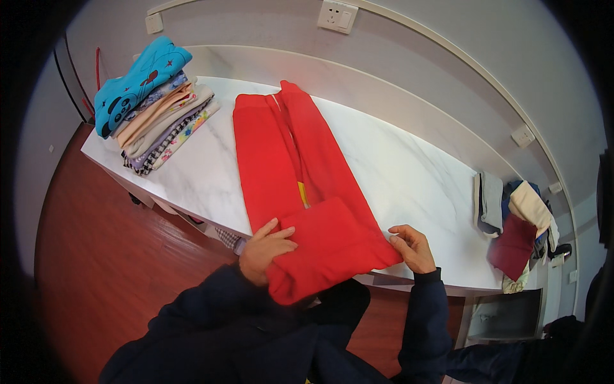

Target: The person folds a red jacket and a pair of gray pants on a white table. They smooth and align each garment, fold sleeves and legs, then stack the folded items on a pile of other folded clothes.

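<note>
A long red garment [268, 153], perhaps trousers, lies lengthwise on the white marbled table with two long parts side by side. Its near end is folded back over itself and juts past the front edge toward me. A small yellow strip [302, 192] shows between the parts, just above the fold. My left hand [263, 255] grips the left side of the folded end, its fingers over the cloth and part of the hand hidden. At the near right corner, my right hand [414, 249] has curled fingers closed at the cloth's edge; the contact is partly hidden.
A stack of folded clothes [166, 118], a blue piece with a panda picture on top, stands at the left end of the table [416, 185]. More folded clothes [515, 237] lie at the right end. A wall socket [337, 16] is behind. Dark sleeves of another person [486, 361] show lower right.
</note>
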### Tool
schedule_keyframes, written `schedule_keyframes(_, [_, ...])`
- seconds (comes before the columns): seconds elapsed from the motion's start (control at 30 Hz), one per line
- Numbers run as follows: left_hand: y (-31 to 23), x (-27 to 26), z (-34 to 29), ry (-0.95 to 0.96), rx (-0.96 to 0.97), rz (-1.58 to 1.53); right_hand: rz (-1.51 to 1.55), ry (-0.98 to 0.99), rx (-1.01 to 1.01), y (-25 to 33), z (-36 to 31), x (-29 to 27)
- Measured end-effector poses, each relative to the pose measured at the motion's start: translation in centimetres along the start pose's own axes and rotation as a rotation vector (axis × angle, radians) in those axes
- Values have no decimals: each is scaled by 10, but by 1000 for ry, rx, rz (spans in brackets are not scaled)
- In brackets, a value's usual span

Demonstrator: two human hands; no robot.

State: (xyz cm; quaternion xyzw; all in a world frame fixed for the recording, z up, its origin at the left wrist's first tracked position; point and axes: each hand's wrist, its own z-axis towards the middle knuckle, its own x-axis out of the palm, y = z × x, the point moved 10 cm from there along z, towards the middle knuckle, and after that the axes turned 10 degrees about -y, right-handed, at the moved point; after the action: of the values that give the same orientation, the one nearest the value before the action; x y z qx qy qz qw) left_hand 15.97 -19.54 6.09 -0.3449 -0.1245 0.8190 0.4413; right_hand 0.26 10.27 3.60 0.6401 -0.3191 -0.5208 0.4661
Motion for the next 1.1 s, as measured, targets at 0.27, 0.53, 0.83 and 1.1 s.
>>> schedule_keyframes(0.27, [13, -24, 15, -61, -25, -208, -544, -65, -399, 33, -2, 0])
schedule_keyframes(0.53, [40, -29, 9, 161, -401, -60, -565, 58, -687, 66, 3, 56])
schedule_keyframes(0.83, [91, -55, -30, -153, -610, -585, -225, 342, -652, 94, 23, 106])
schedule_keyframes(1.1, [115, -72, -14, -388, -905, -861, -235, 513, -379, 85, 35, 150])
